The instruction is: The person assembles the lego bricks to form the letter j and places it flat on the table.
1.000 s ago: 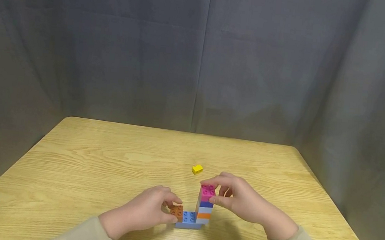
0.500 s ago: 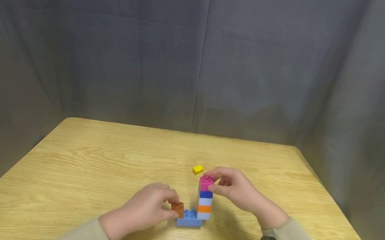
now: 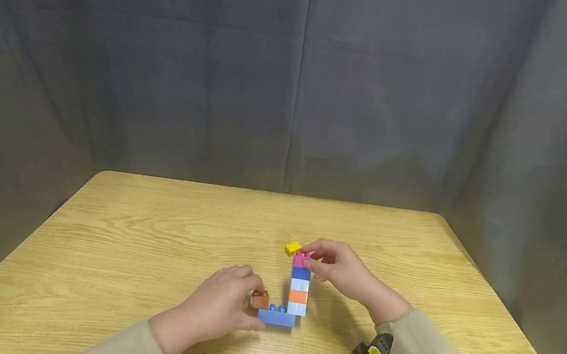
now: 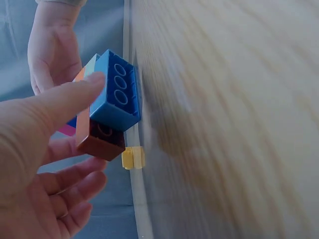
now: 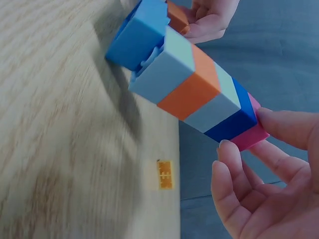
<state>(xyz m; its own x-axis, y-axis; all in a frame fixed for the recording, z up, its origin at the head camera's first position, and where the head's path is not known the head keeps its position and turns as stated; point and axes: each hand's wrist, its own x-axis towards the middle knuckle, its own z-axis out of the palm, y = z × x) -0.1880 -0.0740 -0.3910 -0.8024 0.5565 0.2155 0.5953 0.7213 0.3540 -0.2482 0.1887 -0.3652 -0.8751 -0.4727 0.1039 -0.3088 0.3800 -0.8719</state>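
Note:
A blue building brick (image 3: 276, 317) bears a brown brick (image 3: 259, 300) at its left end. At its right end rises a column of light blue, orange (image 3: 297, 297), light blue, dark blue and pink bricks. My left hand (image 3: 217, 307) holds the left end, thumb against the blue brick (image 4: 117, 94) and fingers by the brown one. The pink brick (image 3: 301, 261) at the column's top is pinched between my right hand's (image 3: 343, 269) thumb and fingers. The left wrist view shows the blue brick's hollow underside, lifted off the table.
A small yellow brick (image 3: 293, 248) lies on the wooden table (image 3: 182, 218) just beyond the column. Grey cloth (image 3: 292, 86) hangs behind and at both sides of the table.
The joined bricks have tipped, showing more of their front sides and less of their tops. My right hand has moved up and slightly left with the pink brick. My left thumb has shifted to the blue brick.

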